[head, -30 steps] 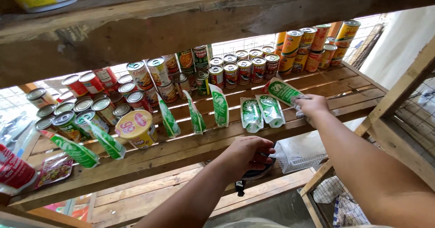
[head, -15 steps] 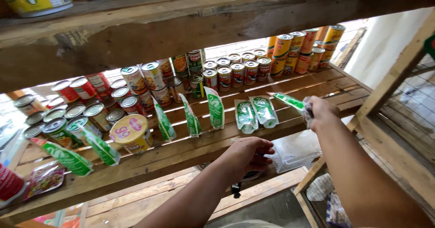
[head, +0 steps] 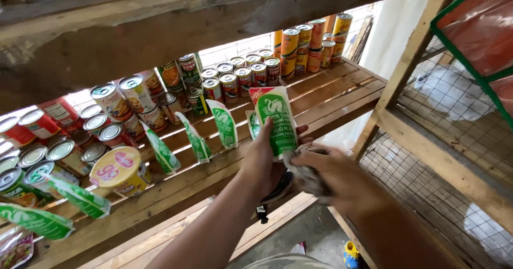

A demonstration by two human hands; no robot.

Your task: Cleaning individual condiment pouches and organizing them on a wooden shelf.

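Observation:
My left hand (head: 261, 165) holds a green and white pouch (head: 276, 120) upright, just above the front edge of the wooden shelf (head: 342, 95). My right hand (head: 334, 175) grips a crumpled grey cloth (head: 303, 168) and presses it against the pouch's lower right corner. Another pouch of the same kind (head: 251, 123) shows partly behind the held one. A dark object with a short strap (head: 267, 199) hangs under my left hand, mostly hidden.
More green pouches (head: 225, 123) stand and lie along the shelf front to the left, next to a yellow round tub (head: 120, 170). Rows of tins (head: 235, 79) and tall orange cans (head: 299, 44) fill the back. A wire-mesh frame (head: 427, 167) stands at the right.
My right hand brought the pouch from the shelf's right side to the middle. My left hand left the shelf edge and took the pouch; my right hand now holds the cloth against it.

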